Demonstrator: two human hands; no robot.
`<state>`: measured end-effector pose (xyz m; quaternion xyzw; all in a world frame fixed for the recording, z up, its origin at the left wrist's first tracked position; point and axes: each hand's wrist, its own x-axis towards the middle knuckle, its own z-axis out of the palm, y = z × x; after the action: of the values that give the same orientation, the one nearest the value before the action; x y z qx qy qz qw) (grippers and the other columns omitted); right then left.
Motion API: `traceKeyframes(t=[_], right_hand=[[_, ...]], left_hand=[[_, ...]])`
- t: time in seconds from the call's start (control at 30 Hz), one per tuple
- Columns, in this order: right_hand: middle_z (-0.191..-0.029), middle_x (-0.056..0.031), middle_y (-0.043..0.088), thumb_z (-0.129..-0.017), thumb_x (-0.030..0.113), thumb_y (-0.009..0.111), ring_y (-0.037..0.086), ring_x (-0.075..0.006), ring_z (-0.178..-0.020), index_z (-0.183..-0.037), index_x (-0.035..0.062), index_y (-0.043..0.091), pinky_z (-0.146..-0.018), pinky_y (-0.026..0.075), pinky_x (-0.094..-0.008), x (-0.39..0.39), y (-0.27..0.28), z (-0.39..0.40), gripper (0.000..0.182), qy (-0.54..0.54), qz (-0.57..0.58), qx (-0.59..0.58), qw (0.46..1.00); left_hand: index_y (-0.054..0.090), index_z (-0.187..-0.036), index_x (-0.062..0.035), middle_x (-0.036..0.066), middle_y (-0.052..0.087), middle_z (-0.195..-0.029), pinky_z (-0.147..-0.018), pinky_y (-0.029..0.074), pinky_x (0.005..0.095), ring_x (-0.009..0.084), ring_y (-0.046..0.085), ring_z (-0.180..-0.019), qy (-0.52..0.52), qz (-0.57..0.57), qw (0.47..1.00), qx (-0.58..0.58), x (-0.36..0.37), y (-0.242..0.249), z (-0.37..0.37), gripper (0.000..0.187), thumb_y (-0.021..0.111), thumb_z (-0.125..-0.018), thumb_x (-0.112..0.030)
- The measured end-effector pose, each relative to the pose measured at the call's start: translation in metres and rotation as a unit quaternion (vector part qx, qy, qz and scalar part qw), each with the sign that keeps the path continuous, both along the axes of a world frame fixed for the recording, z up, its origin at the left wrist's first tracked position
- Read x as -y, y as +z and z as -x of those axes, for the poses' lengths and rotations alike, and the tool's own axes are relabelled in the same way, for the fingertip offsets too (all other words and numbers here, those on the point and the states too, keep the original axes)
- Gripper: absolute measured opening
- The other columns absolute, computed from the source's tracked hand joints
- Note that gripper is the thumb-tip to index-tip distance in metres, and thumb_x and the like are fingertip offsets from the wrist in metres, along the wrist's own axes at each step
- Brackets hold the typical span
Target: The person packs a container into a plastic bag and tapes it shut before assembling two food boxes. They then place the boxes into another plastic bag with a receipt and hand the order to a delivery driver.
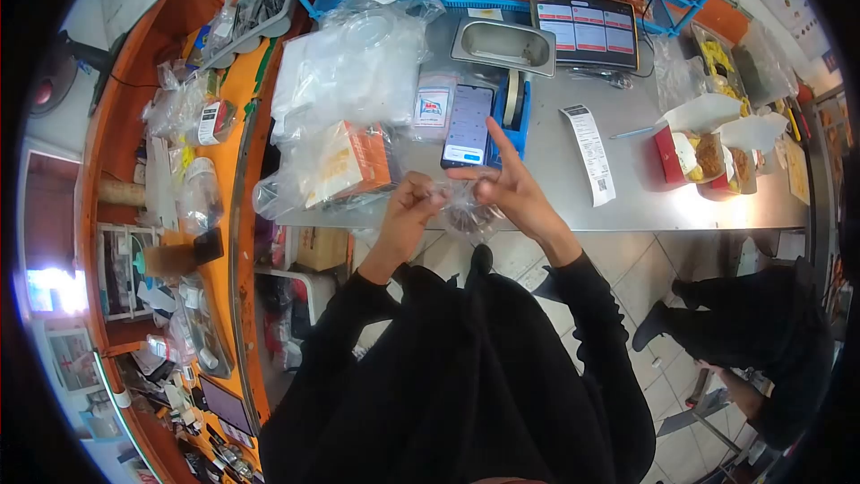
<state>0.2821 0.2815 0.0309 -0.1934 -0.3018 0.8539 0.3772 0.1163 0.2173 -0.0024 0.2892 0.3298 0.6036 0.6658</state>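
A small clear plastic bag [468, 218], gathered at its top, hangs just off the near edge of the metal table. What is inside it is too blurred to name. My left hand [410, 215] pinches the gathered plastic from the left, fingers closed. From the right, my right hand [518, 202] has its thumb against the same plastic, with one finger stretched up toward the table. Just beyond my hands lie a lit phone [468, 124] and a blue tape dispenser [512, 121].
Left on the metal table [546, 202] are a pile of plastic bags [345, 68] and an orange-white box [354, 157]. A printed receipt [589, 151], a pen [632, 133] and open food boxes [685, 157] lie rightward. A steel tray [504, 43] and a tablet [587, 29] stand behind. Another person [752, 323] is at right.
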Motion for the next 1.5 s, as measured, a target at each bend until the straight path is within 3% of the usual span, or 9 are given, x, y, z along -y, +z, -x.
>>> traceKeyframes(t=[0.17, 0.37, 0.5, 0.6, 0.77, 0.9, 1.03, 1.37, 1.5], right_hand=[[-0.09, -0.0075, 0.057, -0.069, 0.005, 0.061, 0.045, -0.0073, -0.06, -0.114, 0.0094, 0.043, -0.061, 0.039, -0.0212, 0.002, 0.002, 0.007, 0.049, -0.02, -0.421, 0.271, 0.866], [-0.078, -0.0014, 0.052, -0.075, 0.002, 0.049, 0.05, -0.0091, -0.074, -0.098, 0.0046, 0.052, -0.061, 0.037, -0.0201, -0.011, -0.006, 0.015, 0.024, 0.179, -0.145, 0.144, 0.962], [-0.08, -0.0035, 0.052, -0.077, 0.002, 0.045, 0.045, -0.0083, -0.069, -0.121, 0.0055, 0.034, -0.064, 0.035, -0.0195, -0.016, 0.027, 0.021, 0.045, 0.155, -0.018, 0.093, 0.983], [-0.09, -0.0089, 0.055, -0.078, 0.003, 0.046, 0.047, -0.0088, -0.076, -0.126, 0.0069, 0.024, -0.065, 0.035, -0.0199, -0.027, 0.045, 0.041, 0.053, 0.129, -0.064, 0.073, 0.987], [-0.092, -0.0127, 0.057, -0.075, 0.022, 0.057, 0.049, -0.0101, -0.077, -0.125, 0.0068, 0.027, -0.069, 0.037, -0.0202, -0.036, 0.06, 0.105, 0.061, 0.079, -0.349, 0.228, 0.905], [-0.081, -0.0124, 0.059, -0.066, 0.035, 0.064, 0.054, -0.0122, -0.073, -0.117, -0.0018, 0.038, -0.068, 0.041, -0.0247, -0.034, 0.066, 0.156, 0.068, 0.126, -0.456, 0.502, 0.724], [-0.08, -0.0103, 0.059, -0.07, 0.007, 0.056, 0.054, -0.0115, -0.07, -0.108, -0.0019, 0.047, -0.067, 0.042, -0.0232, -0.043, 0.036, 0.187, 0.04, -0.022, -0.398, 0.306, 0.865], [-0.078, -0.0148, 0.057, -0.067, -0.003, 0.045, 0.054, -0.0146, -0.074, -0.101, 0.0041, 0.054, -0.068, 0.04, -0.0237, -0.028, 0.072, 0.183, 0.036, -0.148, -0.414, 0.45, 0.777], [-0.08, -0.0138, 0.056, -0.068, -0.002, 0.044, 0.053, -0.0161, -0.075, -0.096, 0.0011, 0.056, -0.067, 0.04, -0.0247, -0.021, 0.071, 0.182, 0.031, -0.153, -0.427, 0.454, 0.767]], left_hand=[[0.048, -0.09, -0.0045, 0.003, 0.05, -0.085, -0.06, 0.037, 0.0189, 0.0076, 0.049, -0.073, -0.023, -0.073, 0.972, -0.222, -0.002, 0.016, 0.001, 0.015, 0.048, -0.077, 0.002], [0.05, -0.092, -0.0028, 0.009, 0.048, -0.101, -0.067, 0.039, 0.0248, 0.0134, 0.051, -0.08, 0.02, -0.128, 0.894, -0.43, 0.006, 0.017, 0.024, 0.021, 0.054, -0.071, 0.001], [0.042, -0.105, -0.0002, 0.013, 0.04, -0.107, -0.089, 0.025, 0.0355, 0.0281, 0.034, -0.105, 0.506, -0.076, 0.552, -0.659, 0.032, 0.019, 0.063, 0.044, 0.061, -0.065, -0.004], [0.035, -0.115, -0.0004, 0.02, 0.033, -0.115, -0.09, 0.026, 0.0374, 0.0319, 0.027, -0.112, 0.626, 0.009, 0.494, -0.604, 0.048, 0.026, 0.108, 0.057, 0.062, -0.064, -0.008], [0.042, -0.103, 0.0015, 0.015, 0.043, -0.107, -0.086, 0.031, 0.0354, 0.0273, 0.041, -0.1, 0.35, -0.112, 0.534, -0.761, 0.055, 0.034, 0.161, 0.039, 0.059, -0.068, -0.003], [0.048, -0.077, -0.0003, 0.012, 0.053, -0.089, -0.074, 0.04, 0.0315, 0.0241, 0.053, -0.081, 0.312, -0.233, 0.779, -0.492, 0.038, 0.038, 0.183, 0.014, 0.056, -0.065, 0.002], [0.046, -0.078, -0.0038, 0.005, 0.051, -0.075, -0.064, 0.039, 0.021, 0.0094, 0.051, -0.071, 0.151, -0.169, 0.908, -0.352, 0.022, 0.052, 0.197, 0.016, 0.055, -0.067, 0.004], [0.052, -0.081, -0.003, 0.009, 0.05, -0.089, -0.071, 0.039, 0.023, 0.0186, 0.05, -0.082, -0.047, -0.363, 0.798, -0.479, -0.069, 0.078, 0.201, 0.012, 0.058, -0.071, -0.006], [0.052, -0.081, -0.0007, 0.004, 0.051, -0.082, -0.071, 0.038, 0.0227, 0.0116, 0.049, -0.079, -0.212, -0.258, 0.903, -0.27, -0.09, 0.074, 0.198, 0.01, 0.054, -0.076, -0.009]])
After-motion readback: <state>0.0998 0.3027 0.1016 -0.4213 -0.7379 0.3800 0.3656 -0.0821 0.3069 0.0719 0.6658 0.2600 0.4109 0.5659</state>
